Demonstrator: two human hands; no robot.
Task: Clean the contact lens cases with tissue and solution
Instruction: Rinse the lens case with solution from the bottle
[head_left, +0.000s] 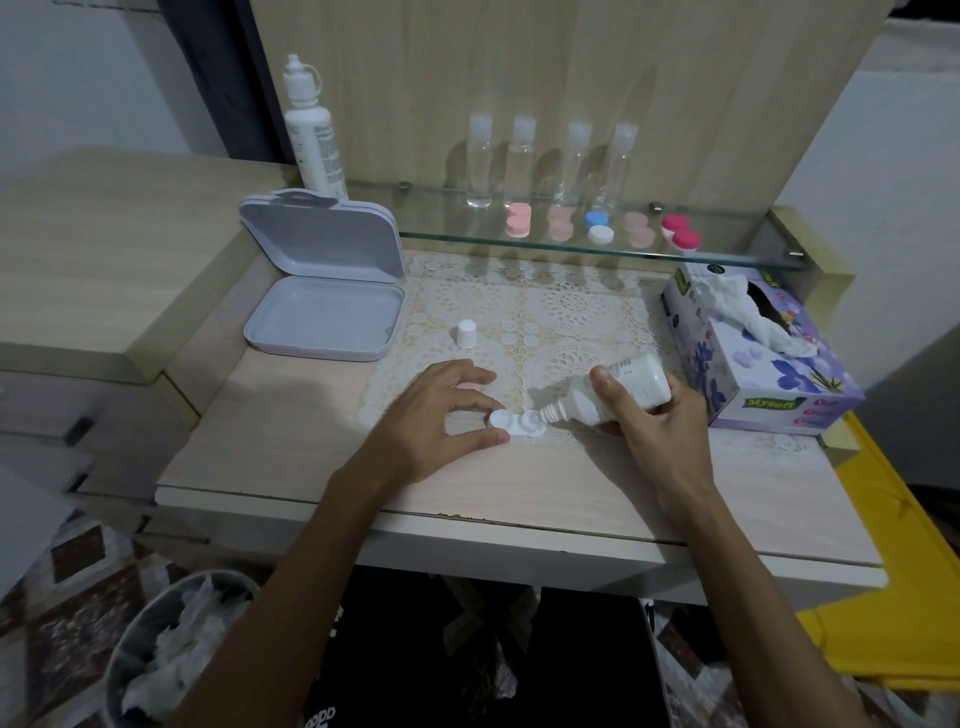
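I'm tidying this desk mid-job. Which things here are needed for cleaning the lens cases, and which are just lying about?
In use: white case, steadied by left hand; solution bottle in right hand; its cap; tissue box; cases on shelf.

Lying about: grey box; clear bottles; tall bottle; bin.

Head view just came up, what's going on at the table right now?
A person is rinsing a white contact lens case on the lace mat. The left hand pinches the case's left end to steady it, while the right hand holds a tilted solution bottle with its nozzle at the right well. The bottle's cap stands on the mat; the tissue box waits at right.
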